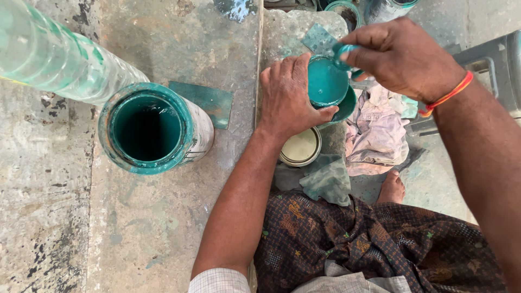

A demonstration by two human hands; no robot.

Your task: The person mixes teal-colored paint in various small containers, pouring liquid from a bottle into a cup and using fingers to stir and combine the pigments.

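Observation:
My left hand (287, 95) grips the side of a small can full of teal paint (326, 82), which rests on a low stone slab (282, 32). Just above the can's far rim, my right hand (404, 54) pinches a small teal-smeared tool (343, 53); its tip touches the paint near the rim. A red and yellow thread circles my right wrist. A larger open paint tin (147, 129), teal inside and around its rim, stands apart to the left on the concrete floor (54, 190).
A round cream lid (300, 147) lies below the small can. A stained cloth (375, 133) is to its right, a teal-smeared rag (325, 182) near my lap. A clear plastic bottle (49, 54) lies top left. A teal flat scraper (206, 100) lies by the large tin.

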